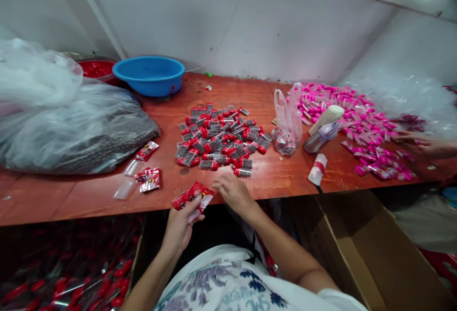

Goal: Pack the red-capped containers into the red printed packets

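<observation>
My left hand (180,228) is closed on a small stack of red printed packets (193,196) at the near edge of the red-brown table (250,92). My right hand (233,192) lies just right of the packets, fingers curled down toward the table edge; whether it holds anything is hidden. Right beyond both hands sits a pile of small clear tubes with red caps and dark contents (219,137). A few more red packets (148,180) and empty clear sleeves (124,188) lie to the left.
A large clear bag of dark goods (71,125) fills the table's left. A blue basin (150,74) and red basin (95,69) stand behind. A small plastic bag (287,125), a white tape roll (317,168) and pink-capped tubes (360,125) lie right, where another person's hand (424,144) rests. An open carton (378,249) stands below.
</observation>
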Motion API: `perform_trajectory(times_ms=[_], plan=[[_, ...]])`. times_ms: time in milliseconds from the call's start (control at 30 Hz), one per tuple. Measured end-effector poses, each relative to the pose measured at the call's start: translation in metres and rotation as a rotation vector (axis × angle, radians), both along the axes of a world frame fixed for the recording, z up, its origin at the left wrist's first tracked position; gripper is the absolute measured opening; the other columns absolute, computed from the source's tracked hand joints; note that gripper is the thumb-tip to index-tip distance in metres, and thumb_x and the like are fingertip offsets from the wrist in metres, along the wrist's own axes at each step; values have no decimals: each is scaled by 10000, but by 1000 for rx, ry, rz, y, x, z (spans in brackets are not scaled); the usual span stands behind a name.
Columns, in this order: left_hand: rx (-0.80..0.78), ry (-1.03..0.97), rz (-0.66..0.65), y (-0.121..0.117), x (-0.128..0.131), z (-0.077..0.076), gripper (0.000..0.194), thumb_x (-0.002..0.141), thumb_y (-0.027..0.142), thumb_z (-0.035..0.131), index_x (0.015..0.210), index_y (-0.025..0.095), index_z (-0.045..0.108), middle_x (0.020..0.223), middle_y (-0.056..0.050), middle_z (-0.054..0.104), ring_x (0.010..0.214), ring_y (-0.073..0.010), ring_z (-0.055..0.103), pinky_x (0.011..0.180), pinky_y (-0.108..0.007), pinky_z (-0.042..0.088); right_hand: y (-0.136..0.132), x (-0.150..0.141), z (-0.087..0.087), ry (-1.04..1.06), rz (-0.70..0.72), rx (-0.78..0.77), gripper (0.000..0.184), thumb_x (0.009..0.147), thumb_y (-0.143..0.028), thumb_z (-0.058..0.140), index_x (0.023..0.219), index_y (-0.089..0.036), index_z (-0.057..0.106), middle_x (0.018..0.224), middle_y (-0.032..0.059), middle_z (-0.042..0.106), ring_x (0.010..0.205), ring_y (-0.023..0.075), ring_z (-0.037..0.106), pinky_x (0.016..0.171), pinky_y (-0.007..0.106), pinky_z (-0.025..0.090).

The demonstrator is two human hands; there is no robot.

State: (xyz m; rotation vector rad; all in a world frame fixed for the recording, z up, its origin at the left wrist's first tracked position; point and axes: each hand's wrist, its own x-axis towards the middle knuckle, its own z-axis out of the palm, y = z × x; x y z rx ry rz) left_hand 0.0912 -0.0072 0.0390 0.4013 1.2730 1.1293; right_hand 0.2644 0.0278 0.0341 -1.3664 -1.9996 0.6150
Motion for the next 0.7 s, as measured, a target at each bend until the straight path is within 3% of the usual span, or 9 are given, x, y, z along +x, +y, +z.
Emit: perform_trajectory(times_ms=[133, 200, 333, 433, 600, 700], plan=[[-45, 0, -19, -1, 5, 0, 300, 572, 194, 816, 836, 123, 694, 763, -55, 724, 615, -155, 671, 402, -171, 491, 27, 26, -11, -172, -464, 91, 501, 822, -511, 587, 1170, -152, 555, 1114, 170, 549, 1033, 294, 479, 898, 433, 375], [-72, -7, -27, -2, 8, 0, 277, 575, 176, 813, 821, 125, 696, 771, -68, 732, 656, -179, 690, 441, -191, 521, 37, 32, -18, -235, -563, 72, 552, 788, -531, 618, 1169, -140, 543, 1132, 186, 528, 1030, 318, 471, 877, 460, 380], [-104, -37, -33, -5, 12, -2, 231, 596, 152, 800, 801, 127, 699, 775, -80, 736, 688, -199, 702, 484, -216, 549, 46, 37, -28, -221, -619, 27, 313, 809, -395, 622, 1035, -178, 606, 1067, 139, 538, 1007, 295, 483, 859, 453, 399], [-122, -67, -29, -3, 10, -2, 215, 611, 134, 787, 805, 126, 695, 789, -84, 735, 712, -197, 703, 517, -220, 563, 49, 46, -33, -49, -610, 8, 200, 769, -322, 646, 930, -204, 638, 1021, 91, 542, 1010, 258, 501, 908, 431, 403], [-134, -134, 52, 7, 8, 4, 125, 669, 75, 700, 780, 130, 683, 772, -50, 721, 643, -162, 682, 535, -251, 584, 46, 59, -26, 521, -594, -102, 589, 684, -358, 704, 1218, -187, 520, 1219, 108, 530, 1109, 227, 522, 980, 403, 412], [-106, -244, 11, 12, 14, 8, 97, 709, 70, 661, 788, 118, 690, 812, -65, 726, 710, -177, 688, 620, -303, 604, 27, 44, -11, 834, -442, -140, 698, 689, -328, 721, 1311, -226, 421, 1312, 103, 519, 1171, 210, 519, 1008, 392, 408]])
